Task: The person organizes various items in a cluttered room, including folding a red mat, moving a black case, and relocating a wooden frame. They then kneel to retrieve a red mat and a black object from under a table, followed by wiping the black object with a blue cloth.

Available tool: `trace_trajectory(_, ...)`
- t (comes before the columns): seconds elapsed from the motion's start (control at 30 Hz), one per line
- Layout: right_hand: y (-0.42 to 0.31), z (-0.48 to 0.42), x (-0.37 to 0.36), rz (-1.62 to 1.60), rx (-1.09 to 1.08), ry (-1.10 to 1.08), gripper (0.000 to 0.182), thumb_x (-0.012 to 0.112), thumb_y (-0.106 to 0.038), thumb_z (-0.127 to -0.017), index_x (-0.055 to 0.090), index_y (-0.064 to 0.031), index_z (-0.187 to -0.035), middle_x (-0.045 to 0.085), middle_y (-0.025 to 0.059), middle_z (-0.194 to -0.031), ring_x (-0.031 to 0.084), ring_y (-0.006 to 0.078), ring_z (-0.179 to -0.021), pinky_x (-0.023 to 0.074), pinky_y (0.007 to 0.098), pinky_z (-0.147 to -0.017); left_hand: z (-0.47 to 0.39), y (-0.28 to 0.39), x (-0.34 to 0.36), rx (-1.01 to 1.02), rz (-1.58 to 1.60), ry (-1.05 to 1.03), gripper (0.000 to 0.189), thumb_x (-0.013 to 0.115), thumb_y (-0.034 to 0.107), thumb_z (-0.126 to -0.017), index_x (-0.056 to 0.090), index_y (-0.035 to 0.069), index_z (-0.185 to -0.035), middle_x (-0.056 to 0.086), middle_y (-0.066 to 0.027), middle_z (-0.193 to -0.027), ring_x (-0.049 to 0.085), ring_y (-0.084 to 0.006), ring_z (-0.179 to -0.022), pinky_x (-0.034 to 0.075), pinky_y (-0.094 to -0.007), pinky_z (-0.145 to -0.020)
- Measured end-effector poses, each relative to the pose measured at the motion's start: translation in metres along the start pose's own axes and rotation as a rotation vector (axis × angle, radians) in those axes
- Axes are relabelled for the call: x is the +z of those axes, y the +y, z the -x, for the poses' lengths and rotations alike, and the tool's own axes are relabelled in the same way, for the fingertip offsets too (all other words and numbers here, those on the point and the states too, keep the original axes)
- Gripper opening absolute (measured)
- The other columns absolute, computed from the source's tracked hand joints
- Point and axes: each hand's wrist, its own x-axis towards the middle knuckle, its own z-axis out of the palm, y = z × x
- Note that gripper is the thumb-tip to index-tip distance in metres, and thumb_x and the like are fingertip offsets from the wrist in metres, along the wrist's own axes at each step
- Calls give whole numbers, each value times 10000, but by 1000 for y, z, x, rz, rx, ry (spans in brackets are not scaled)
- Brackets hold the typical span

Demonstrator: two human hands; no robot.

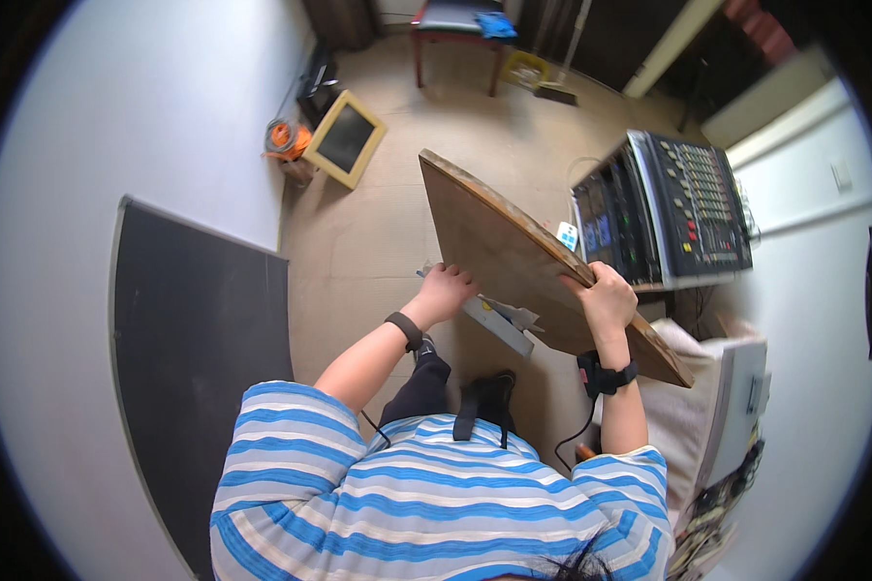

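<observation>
A flat brown wooden board (494, 240) with a worn edge is tilted in front of me. My right hand (609, 301) grips its upper edge, thumb on the near face and fingers over the edge. Close to the board's left side, my left hand (443, 292) is curled over one end of a pale blue-grey box (500, 328), which looks like a carton with torn flaps and a yellow spot. The left fingertips are partly hidden, and whether they also touch the board cannot be told. Below the box are my dark trousers and shoes.
An audio mixing console (705, 203) tops an equipment rack at right, beside a white power strip (567, 236). A cloth-draped case (734, 407) stands below. At left, a dark board (203, 327) leans on the wall; a yellow frame (344, 140) and orange cable (287, 138) lie beyond. A chair (459, 29) stands ahead.
</observation>
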Motion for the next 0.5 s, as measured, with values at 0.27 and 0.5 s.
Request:
trace_trajectory(0.27, -161, -121, 47, -123, -394, 74, 397, 742, -464, -609, 612, -99, -698, 619, 48, -693, 616, 242, -660, 474, 351, -559, 81, -128, -31, -337, -70, 176, 195, 546, 99, -703, 600, 187, -868, 550, 5, -811, 553, -196, -817, 408, -346, -701)
trace_trajectory(0.5, -322, -207, 84, -249, -740, -108, 350, 762, -422, -611, 638, -114, -723, 625, 37, -694, 616, 233, -659, 478, 330, -573, 121, -212, -39, -715, -77, 45, 190, 529, 104, -728, 615, 191, -874, 570, -1, -840, 564, -200, -867, 424, -349, -742)
